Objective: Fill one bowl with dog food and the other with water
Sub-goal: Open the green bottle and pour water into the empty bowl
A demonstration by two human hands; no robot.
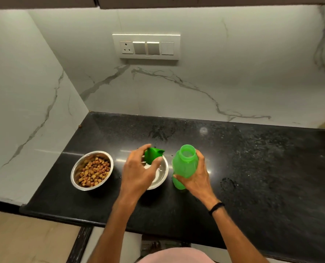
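Right hand [193, 178] holds bottle [184, 165] upright, mouth up; left hand [138, 172] pinches cap [151, 155].

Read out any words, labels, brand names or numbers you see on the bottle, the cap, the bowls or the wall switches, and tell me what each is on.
No text can be read here.
The switch panel has a tiny mark on its lower edge, too small to read.
The green bottle, green cap, dog food bowl and second bowl show no label or print.

A home kitchen: black granite counter [252, 168], marble backsplash [195, 82], wall switchboard [146, 46].
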